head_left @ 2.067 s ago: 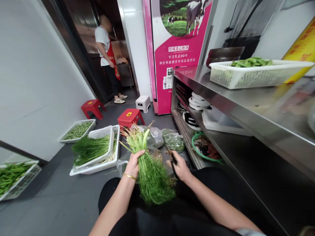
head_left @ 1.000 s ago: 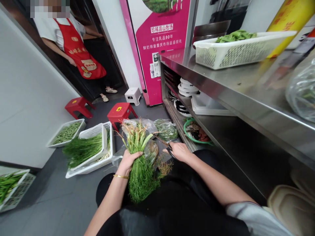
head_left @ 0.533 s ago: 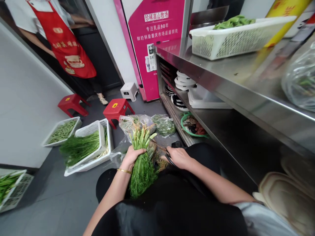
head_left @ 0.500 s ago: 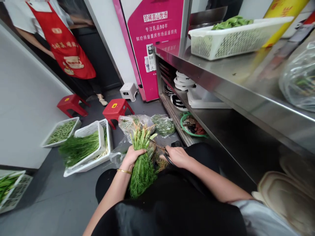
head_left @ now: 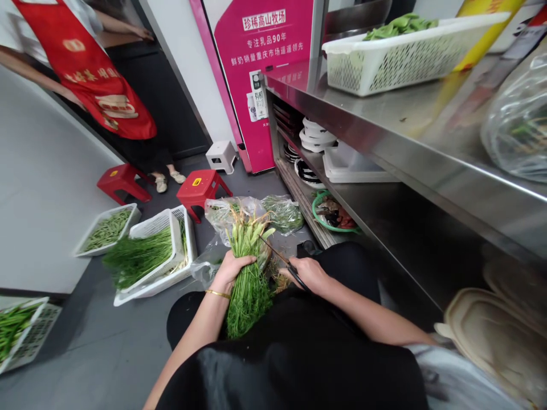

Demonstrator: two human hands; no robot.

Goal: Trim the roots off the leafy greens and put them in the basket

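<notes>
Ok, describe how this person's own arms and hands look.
No gloves cover the fingers of the left hand or right hand. A thin gold bracelet rings the left wrist; none shows on the right. A light grey sleeve shows higher up the right arm.

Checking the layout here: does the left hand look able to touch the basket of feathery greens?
Probably yes: the basket sits on that side, with just a plastic bag low between. The left hand is full, though, gripping a bunch of greens.
</notes>
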